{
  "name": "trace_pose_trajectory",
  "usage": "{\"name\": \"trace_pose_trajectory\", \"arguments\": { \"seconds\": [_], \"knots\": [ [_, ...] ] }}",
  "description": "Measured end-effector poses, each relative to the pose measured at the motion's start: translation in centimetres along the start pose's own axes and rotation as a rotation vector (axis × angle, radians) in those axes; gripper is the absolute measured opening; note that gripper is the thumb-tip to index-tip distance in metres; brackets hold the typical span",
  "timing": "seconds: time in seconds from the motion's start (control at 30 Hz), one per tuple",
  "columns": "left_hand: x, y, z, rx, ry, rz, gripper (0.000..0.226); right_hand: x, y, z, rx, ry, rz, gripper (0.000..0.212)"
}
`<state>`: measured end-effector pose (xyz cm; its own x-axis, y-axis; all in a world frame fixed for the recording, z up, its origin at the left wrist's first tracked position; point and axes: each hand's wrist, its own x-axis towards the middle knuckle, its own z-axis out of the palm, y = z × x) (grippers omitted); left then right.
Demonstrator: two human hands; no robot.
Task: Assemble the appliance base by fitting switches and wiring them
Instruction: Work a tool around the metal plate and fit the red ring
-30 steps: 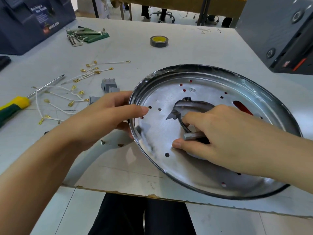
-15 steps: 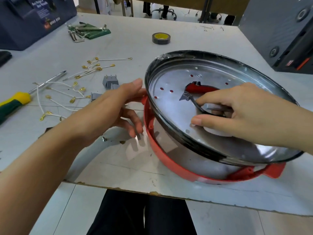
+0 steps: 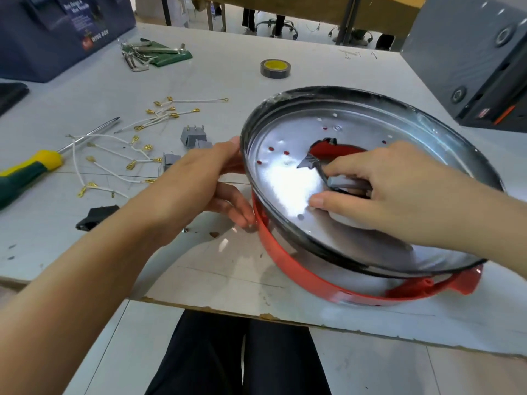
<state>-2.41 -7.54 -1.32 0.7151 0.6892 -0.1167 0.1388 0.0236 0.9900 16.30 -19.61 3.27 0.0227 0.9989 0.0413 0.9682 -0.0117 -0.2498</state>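
White worktable (image 3: pixel 199 269), chipped near edge; appliance base at right of centre.

Near: dark trouser legs, lower centre. Middle: left hand (image 3: pixel 196 183), fingers loosely spread, touching rim of tilted metal pan (image 3: pixel 370 129) over red base ring (image 3: pixel 299 273); right hand (image 3: pixel 393 195) gripping grey part (image 3: pixel 342 182) inside. Left: one green-yellow screwdriver (image 3: pixel 25 172), white wires (image 3: pixel 114 155), three grey switches (image 3: pixel 194 136), one black switch (image 3: pixel 95 216). Far: one tape roll (image 3: pixel 275 69); blue box (image 3: pixel 57 32), writing illegible.
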Motion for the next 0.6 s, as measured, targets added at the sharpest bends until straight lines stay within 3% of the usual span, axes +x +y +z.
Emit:
{"name": "trace_pose_trajectory", "arguments": {
  "seconds": [0.27,0.6],
  "knots": [
    [-0.5,0.1,0.4,-0.1,0.022,-0.005,0.063,-0.5,-1.3,0.9,-0.084,0.053,0.062,0.064],
    [0.0,0.1,0.0,-0.067,0.09,0.004,0.05,-0.6,-1.9,1.7,-0.149,0.023,0.095,0.046]
  ]
}}
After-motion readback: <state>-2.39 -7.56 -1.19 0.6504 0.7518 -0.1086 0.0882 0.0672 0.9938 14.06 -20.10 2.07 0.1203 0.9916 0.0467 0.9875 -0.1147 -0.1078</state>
